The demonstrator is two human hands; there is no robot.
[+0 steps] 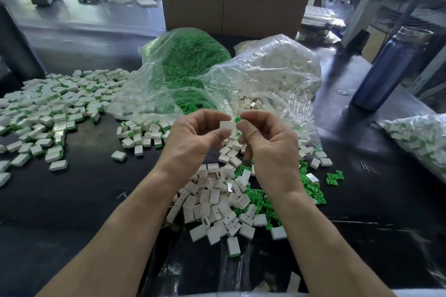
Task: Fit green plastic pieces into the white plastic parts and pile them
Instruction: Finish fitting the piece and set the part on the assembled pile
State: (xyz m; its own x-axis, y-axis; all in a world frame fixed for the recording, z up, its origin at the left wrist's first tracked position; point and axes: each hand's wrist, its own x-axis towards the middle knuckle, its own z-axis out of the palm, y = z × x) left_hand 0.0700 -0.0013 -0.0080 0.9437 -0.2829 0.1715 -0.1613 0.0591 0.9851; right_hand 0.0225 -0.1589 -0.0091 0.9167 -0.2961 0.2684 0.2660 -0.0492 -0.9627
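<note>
Head view: our left hand (193,137) pinches a white part (226,126) above the table (72,200), and our right hand (268,144) pinches a green piece (237,119) just at its open end. We judge both light, stiff and small enough to slip, so we grip the part by its flat sides, leave the opening clear, and hold the piece by its tail. Fitted ones pile at left (48,108).

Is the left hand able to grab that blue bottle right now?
Probably not. The left hand is busy pinching a white part, and the blue bottle stands far off to the right, beyond the right hand and the bag of white parts.
</note>
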